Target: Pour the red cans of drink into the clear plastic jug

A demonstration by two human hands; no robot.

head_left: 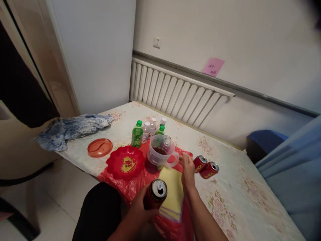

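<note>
My left hand [139, 209] grips an opened red drink can [155, 193] upright, near the front edge of the table. My right hand [187, 167] reaches forward, its fingers at the handle of a clear plastic pitcher [162, 152] that holds some dark liquid; I cannot tell whether the fingers are closed on the handle. A yellow pad [173, 190] lies under my right wrist on a red plastic bag [130, 185]. Two more red cans [206, 166] lie on their sides just right of my right hand.
A red flower-shaped dish [125, 163] and an orange plate [99, 147] sit left of the pitcher. Several small bottles [147, 129], two of them green, stand behind it. A blue patterned cloth [72, 129] lies at the table's left corner. A radiator [175, 95] runs along the wall.
</note>
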